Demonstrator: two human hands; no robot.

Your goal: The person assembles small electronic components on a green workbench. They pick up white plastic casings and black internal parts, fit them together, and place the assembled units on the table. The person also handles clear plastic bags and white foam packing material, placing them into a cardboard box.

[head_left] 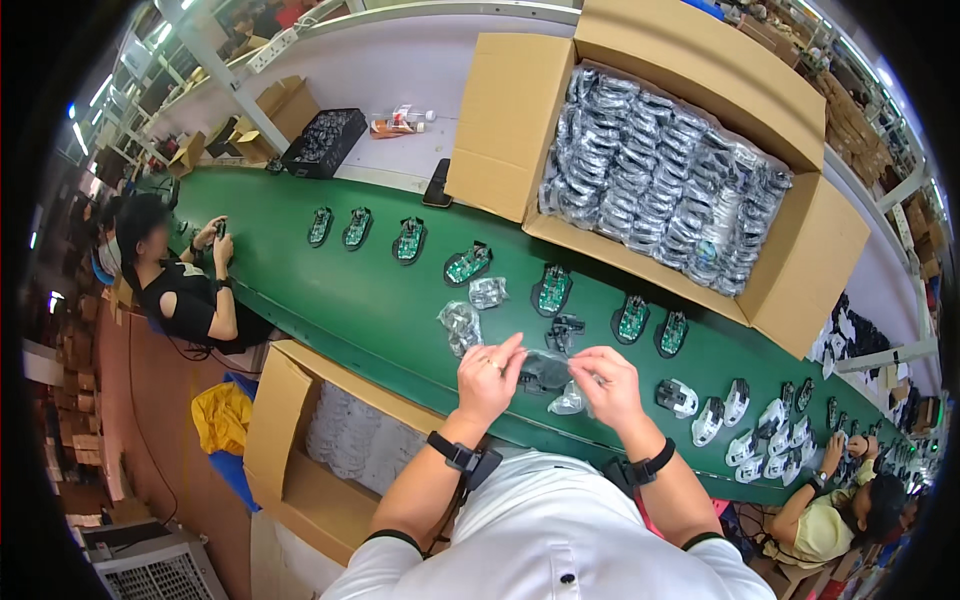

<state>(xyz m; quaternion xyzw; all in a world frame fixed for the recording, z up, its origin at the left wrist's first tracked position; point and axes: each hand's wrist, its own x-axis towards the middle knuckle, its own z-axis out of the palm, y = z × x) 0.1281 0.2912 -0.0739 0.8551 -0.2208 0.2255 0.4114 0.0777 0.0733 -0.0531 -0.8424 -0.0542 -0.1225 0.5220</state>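
Observation:
Between my two hands a clear plastic bag [546,368] with a dark part in it is stretched over the green work surface's near edge. My left hand [488,380] pinches its left side, and my right hand [606,384] pinches the right side. Just beyond lies a small black part [565,332]. Left of it are two more bagged parts, one crumpled clear bag [460,326] and one smaller bag [488,292]. A further crumpled bag [567,400] sits below my right fingers. Farther back, mouse bases with green circuit boards [552,290] stand in a spaced row.
A large open carton [640,268] of bagged dark parts stands at the back. Another open carton [290,410] is at my left, below the surface. White mouse shells [708,421] lie to the right. One person [175,290] works at far left, another [815,520] at far right.

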